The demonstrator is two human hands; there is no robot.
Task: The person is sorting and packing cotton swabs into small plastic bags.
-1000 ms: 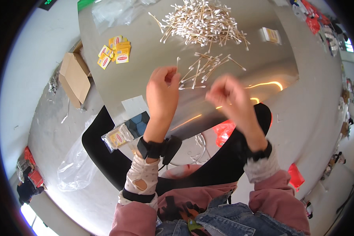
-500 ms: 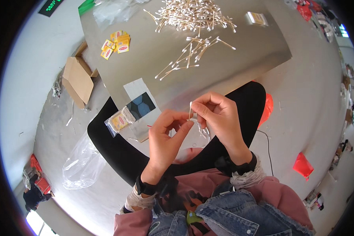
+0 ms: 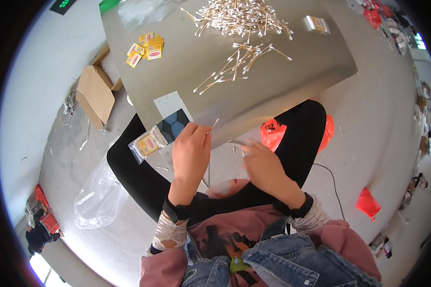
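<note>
By the near edge of the surface [image 3: 297,79], a swab [image 3: 216,123] jutted from the pinched left grip [image 3: 190,153]; I couldn't tell the right grip's [image 3: 266,167] state.

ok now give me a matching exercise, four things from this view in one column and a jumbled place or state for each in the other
1. left hand
2. yellow cards
3. cardboard box
4. big swab heap

A. brown and open, off the left side of the table
B. at the far part of the tabletop, near its middle
C. pinching a single cotton swab
D. clustered on the tabletop, toward its left edge

Pairs: 1-C, 2-D, 3-A, 4-B
</note>
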